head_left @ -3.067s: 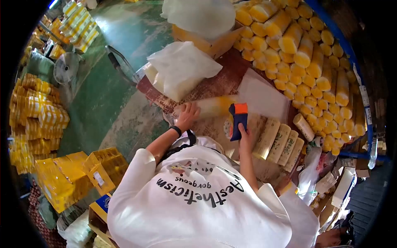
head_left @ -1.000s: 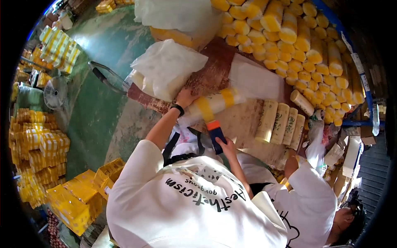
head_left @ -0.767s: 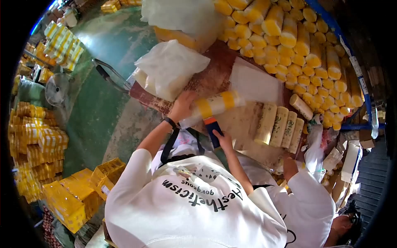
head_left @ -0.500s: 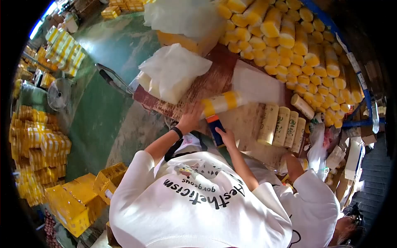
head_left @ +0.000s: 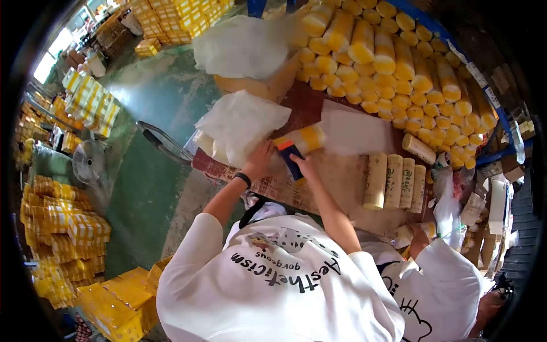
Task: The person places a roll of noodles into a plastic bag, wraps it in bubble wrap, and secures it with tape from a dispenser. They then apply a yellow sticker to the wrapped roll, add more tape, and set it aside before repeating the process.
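Observation:
A white cylindrical roll with yellow bands (head_left: 309, 138) lies on the worn brown table (head_left: 336, 176). My left hand (head_left: 260, 162), with a dark band at its wrist, is closed about the roll's left end. From the right, my right hand (head_left: 306, 167) grips a dark blue handheld tool (head_left: 292, 163) with an orange end. That orange end is right at the roll's near side. Just beyond my left hand, a stack of translucent white sheets (head_left: 242, 122) rests at the table's left side.
Many yellow-ended rolls (head_left: 393, 68) are piled at the back right. Several cream rolls (head_left: 393, 181) with printing lie on the table to the right, near a co-worker's arm (head_left: 419, 242). A metal handle (head_left: 159, 139) juts out left, and yellow-taped boxes (head_left: 117, 296) stand lower left.
My right hand has raised the blue tool, its orange end now overlapping the roll's near side. My left hand stays at the roll's left end. The whole view has shifted slightly.

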A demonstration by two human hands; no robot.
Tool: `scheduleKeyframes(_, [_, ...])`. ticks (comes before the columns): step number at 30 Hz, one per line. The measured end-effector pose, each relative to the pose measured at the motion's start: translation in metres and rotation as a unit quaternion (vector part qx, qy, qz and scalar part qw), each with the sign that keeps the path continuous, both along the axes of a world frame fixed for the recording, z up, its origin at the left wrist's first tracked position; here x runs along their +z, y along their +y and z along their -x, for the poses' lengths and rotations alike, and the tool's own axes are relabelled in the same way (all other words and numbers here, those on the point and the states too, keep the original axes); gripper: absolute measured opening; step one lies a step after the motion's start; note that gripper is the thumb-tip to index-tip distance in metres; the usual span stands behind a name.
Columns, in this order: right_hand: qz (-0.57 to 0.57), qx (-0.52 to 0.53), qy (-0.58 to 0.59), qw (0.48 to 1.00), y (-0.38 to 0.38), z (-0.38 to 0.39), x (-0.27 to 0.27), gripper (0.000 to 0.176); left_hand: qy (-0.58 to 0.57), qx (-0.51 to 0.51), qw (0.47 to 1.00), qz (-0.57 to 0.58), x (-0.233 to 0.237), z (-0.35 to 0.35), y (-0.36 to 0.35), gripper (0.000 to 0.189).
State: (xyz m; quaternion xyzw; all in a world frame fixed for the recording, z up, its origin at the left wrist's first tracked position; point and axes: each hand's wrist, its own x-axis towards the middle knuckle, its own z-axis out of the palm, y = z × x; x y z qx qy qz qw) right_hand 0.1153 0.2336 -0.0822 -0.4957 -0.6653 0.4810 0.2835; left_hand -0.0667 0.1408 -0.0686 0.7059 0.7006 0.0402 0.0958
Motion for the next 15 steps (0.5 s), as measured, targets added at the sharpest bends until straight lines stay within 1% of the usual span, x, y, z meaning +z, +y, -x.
scheduleKeyframes(1, [-0.045, -0.015, 0.064, 0.997, -0.001, 0.009, -0.008, 0.063, 0.019, 0.012, 1.000, 0.001, 0.001, -0.004, -0.001, 0.098])
scheduleKeyframes(2, [0.005, 0.000, 0.019, 1.000, 0.003, 0.011, -0.014, 0.063, 0.038, 0.024, 0.999, -0.001, 0.002, -0.005, 0.000, 0.093])
scheduleKeyframes(3, [0.055, 0.016, -0.027, 0.998, 0.007, 0.008, -0.015, 0.063, 0.056, 0.036, 0.998, -0.016, -0.009, -0.005, 0.003, 0.094])
scheduleKeyframes(5, [0.092, 0.046, -0.091, 0.991, 0.005, 0.001, -0.010, 0.062, 0.089, 0.058, 0.993, -0.048, -0.052, -0.003, 0.015, 0.095])
scheduleKeyframes(7, [0.085, 0.025, -0.042, 0.995, -0.018, -0.011, 0.010, 0.061, 0.031, 0.067, 0.996, -0.058, -0.069, 0.003, 0.025, 0.097])
scheduleKeyframes(8, [0.082, 0.015, -0.020, 0.996, -0.029, -0.018, 0.016, 0.061, 0.025, 0.064, 0.997, -0.048, -0.067, 0.002, 0.026, 0.097])
scheduleKeyframes(9, [0.137, 0.011, -0.069, 0.988, -0.033, -0.026, 0.018, 0.061, 0.019, 0.060, 0.997, -0.038, -0.064, 0.001, 0.026, 0.097])
scheduleKeyframes(11, [0.128, -0.013, 0.019, 0.991, -0.042, -0.041, -0.019, 0.058, 0.057, 0.041, 0.998, 0.006, -0.032, -0.003, 0.021, 0.095])
scheduleKeyframes(12, [0.124, -0.021, 0.068, 0.990, -0.049, -0.045, -0.033, 0.056, 0.043, 0.037, 0.998, -0.021, -0.034, -0.002, 0.021, 0.094])
scheduleKeyframes(14, [0.145, -0.009, 0.063, 0.987, -0.070, -0.067, -0.017, 0.054, 0.024, 0.027, 0.996, -0.076, -0.041, 0.005, 0.023, 0.094])
scheduleKeyframes(15, [0.170, 0.006, 0.036, 0.985, -0.073, -0.078, -0.024, 0.054, 0.019, 0.032, 0.997, -0.063, -0.037, 0.006, 0.023, 0.094])
